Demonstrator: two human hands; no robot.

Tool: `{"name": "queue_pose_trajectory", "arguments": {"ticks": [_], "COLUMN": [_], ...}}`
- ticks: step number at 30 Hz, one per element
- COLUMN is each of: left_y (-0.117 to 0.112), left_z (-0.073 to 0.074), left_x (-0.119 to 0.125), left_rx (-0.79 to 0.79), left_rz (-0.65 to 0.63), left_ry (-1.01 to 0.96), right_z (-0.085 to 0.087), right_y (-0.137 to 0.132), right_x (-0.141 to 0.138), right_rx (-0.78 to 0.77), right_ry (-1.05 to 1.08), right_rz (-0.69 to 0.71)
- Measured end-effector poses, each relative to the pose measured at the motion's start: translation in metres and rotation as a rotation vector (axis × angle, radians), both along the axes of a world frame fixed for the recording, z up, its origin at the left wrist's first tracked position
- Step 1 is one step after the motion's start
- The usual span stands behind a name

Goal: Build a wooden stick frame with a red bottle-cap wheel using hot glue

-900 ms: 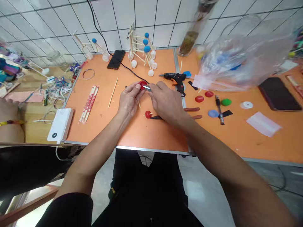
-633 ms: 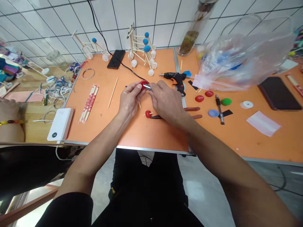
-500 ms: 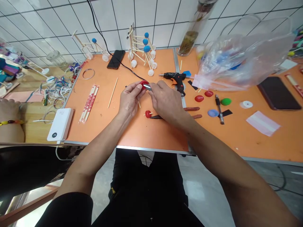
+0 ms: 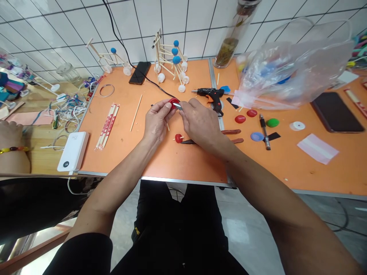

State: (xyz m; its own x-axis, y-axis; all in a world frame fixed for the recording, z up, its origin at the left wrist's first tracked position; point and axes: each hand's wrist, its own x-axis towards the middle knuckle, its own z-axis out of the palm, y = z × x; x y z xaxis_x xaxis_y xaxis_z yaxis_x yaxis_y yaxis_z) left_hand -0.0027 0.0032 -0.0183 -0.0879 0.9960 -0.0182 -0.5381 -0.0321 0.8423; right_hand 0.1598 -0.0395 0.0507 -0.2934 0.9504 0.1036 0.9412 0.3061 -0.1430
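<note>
Pinched between the fingers and thumb of my left hand (image 4: 157,117) is a round red plastic cap (image 4: 173,102). A short metal blade (image 4: 177,106) sticks out of my closed right hand (image 4: 200,120), its tip against the cap; the handle is hidden in my fist. Below the right hand lie long-nose pliers (image 4: 233,131) with red-brown handles, partly covered by the wrist. Their dark tip is at another red cap (image 4: 178,138) with a thin stick through it. A wooden stick partly shows under my left hand.
A black glue gun (image 4: 212,94) lies behind my right hand. Stick models (image 4: 172,61) and a phone (image 4: 139,73) are near the wall. Wrapped chopsticks (image 4: 107,126) and a white power bank (image 4: 73,151) are left; caps, a pen (image 4: 265,131) and a plastic bag (image 4: 292,72) right. Another person's hand (image 4: 10,131) rests far left.
The view has shifted very slightly. Both hands stay at the red cap, and the blade has tilted a little against it.
</note>
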Motion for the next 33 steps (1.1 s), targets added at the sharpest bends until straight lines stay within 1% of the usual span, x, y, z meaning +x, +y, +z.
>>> {"name": "queue_pose_trajectory", "arguments": {"ticks": [8,15,21,24,27,29,31,33], "left_y": [0.000,-0.003,-0.007,-0.008,-0.007,-0.006,-0.006,-0.006], "left_z": [0.001,0.003,0.006,0.008,0.006,0.003,0.001,0.000], "left_x": [0.000,0.001,0.004,0.005,0.006,0.006,0.006,0.006], "left_rx": [0.000,0.023,0.078,0.058,0.042,0.054,0.078,0.111], "left_rz": [0.005,0.009,0.035,0.055,0.057,0.060,0.067,0.076], "left_ry": [0.026,0.075,0.138,0.161,0.146,0.126,0.119,0.126], "right_z": [-0.002,0.003,-0.001,-0.005,-0.008,-0.008,-0.007,-0.003], "right_y": [0.000,-0.002,-0.003,-0.003,-0.004,-0.005,-0.004,-0.001], "right_x": [0.001,-0.002,-0.003,-0.004,-0.006,-0.008,-0.008,-0.005], "right_rx": [0.039,0.000,0.078,0.109,0.127,0.125,0.104,0.051], "right_ry": [0.001,-0.043,-0.036,-0.027,-0.010,0.024,0.109,0.304], "right_rz": [-0.003,-0.033,-0.031,-0.016,-0.015,-0.021,-0.027,-0.018]}}
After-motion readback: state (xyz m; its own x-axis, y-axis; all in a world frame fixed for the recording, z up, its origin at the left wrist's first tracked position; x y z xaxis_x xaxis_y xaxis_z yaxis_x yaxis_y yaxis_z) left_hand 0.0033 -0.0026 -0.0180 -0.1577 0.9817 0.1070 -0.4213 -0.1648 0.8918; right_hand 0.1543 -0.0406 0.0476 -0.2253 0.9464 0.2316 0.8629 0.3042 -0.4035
